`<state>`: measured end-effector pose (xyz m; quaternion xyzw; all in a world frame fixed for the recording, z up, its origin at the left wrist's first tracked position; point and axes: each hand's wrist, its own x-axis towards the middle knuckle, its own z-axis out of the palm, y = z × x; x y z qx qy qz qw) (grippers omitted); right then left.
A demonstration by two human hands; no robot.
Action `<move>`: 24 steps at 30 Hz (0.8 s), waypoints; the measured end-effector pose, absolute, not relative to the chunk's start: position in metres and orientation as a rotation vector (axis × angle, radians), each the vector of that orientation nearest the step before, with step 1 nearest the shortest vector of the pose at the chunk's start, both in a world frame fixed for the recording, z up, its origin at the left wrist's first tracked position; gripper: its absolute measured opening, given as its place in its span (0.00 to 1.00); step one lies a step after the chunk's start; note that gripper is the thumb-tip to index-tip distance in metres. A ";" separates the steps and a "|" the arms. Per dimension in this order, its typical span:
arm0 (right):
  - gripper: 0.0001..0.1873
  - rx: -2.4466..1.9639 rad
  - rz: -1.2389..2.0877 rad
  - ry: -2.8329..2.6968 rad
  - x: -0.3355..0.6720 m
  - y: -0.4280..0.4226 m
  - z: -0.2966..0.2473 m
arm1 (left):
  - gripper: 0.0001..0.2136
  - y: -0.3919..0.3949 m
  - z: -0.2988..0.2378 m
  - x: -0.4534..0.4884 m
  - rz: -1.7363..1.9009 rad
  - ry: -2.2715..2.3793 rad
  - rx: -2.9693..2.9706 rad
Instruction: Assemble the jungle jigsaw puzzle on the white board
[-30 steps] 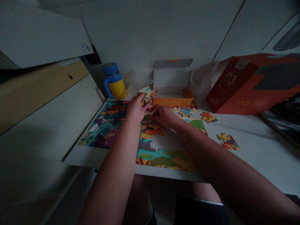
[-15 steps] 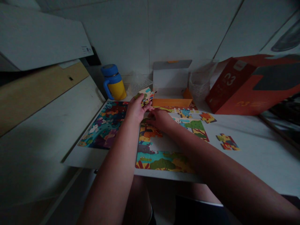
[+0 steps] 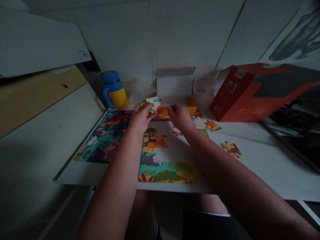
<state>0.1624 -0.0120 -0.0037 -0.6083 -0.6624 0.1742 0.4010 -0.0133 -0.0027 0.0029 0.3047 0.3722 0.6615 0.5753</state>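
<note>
My left hand (image 3: 140, 117) is closed on a few colourful jigsaw pieces (image 3: 152, 104), held up above the far edge of a part-built puzzle (image 3: 160, 156) on the white table (image 3: 262, 160). My right hand (image 3: 179, 116) hovers close to the right of those pieces, fingers curled over the puzzle's top row; what they hold, if anything, I cannot make out. A finished darker puzzle (image 3: 105, 136) lies to the left, under my left forearm.
A blue and yellow mug (image 3: 113, 90) stands at the back left. Behind the hands are an open orange and white box (image 3: 175, 91), clear plastic bags (image 3: 204, 90) and a big red box (image 3: 255, 91). Loose pieces (image 3: 231, 149) lie on the right.
My right hand has lifted off the puzzle's middle and moved farther back, toward the pieces in my left hand. The view has shifted slightly rightward.
</note>
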 end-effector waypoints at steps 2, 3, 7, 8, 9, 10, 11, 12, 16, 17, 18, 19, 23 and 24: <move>0.17 -1.351 0.626 -1.574 0.168 -0.004 -0.009 | 0.14 -0.005 0.001 -0.009 1.485 0.862 0.794; 0.19 -1.263 0.727 -1.539 0.169 -0.001 -0.012 | 0.15 -0.007 0.000 -0.007 1.448 0.856 0.832; 0.21 -1.052 1.036 -1.386 0.169 0.006 -0.018 | 0.16 -0.010 -0.002 0.000 1.368 0.860 0.874; 0.21 -1.021 1.094 -1.343 0.169 0.006 -0.018 | 0.16 -0.010 -0.002 0.000 1.365 0.861 0.866; 0.22 -0.999 1.148 -1.306 0.170 0.005 -0.017 | 0.16 -0.010 -0.003 0.000 1.363 0.860 0.859; 0.22 -0.988 1.194 -1.277 0.171 0.005 -0.015 | 0.15 -0.009 -0.003 0.000 1.363 0.860 0.855; 0.22 -0.988 1.229 -1.262 0.171 0.004 -0.014 | 0.14 -0.009 -0.003 -0.001 1.367 0.864 0.855; 0.23 -0.999 1.251 -1.263 0.172 0.004 -0.013 | 0.14 -0.008 -0.003 -0.001 1.374 0.874 0.856; 0.22 -1.053 1.181 -1.396 0.175 0.004 -0.013 | 0.12 -0.008 -0.004 -0.003 1.392 0.925 0.870; 0.21 -1.052 1.146 -1.416 0.175 0.004 -0.014 | 0.12 -0.008 -0.004 -0.003 1.395 0.926 0.879; 0.20 -1.051 1.117 -1.419 0.175 0.004 -0.015 | 0.12 -0.008 -0.004 -0.003 1.400 0.923 0.888; 0.19 -1.056 1.092 -1.408 0.175 0.005 -0.016 | 0.13 -0.007 -0.004 -0.003 1.409 0.916 0.896; 0.12 -1.152 0.997 -1.372 0.175 0.004 -0.011 | 0.15 -0.005 -0.005 -0.005 1.488 0.910 0.870; 0.10 -1.171 0.991 -1.361 0.176 0.003 -0.008 | 0.15 -0.004 -0.004 -0.006 1.523 0.915 0.853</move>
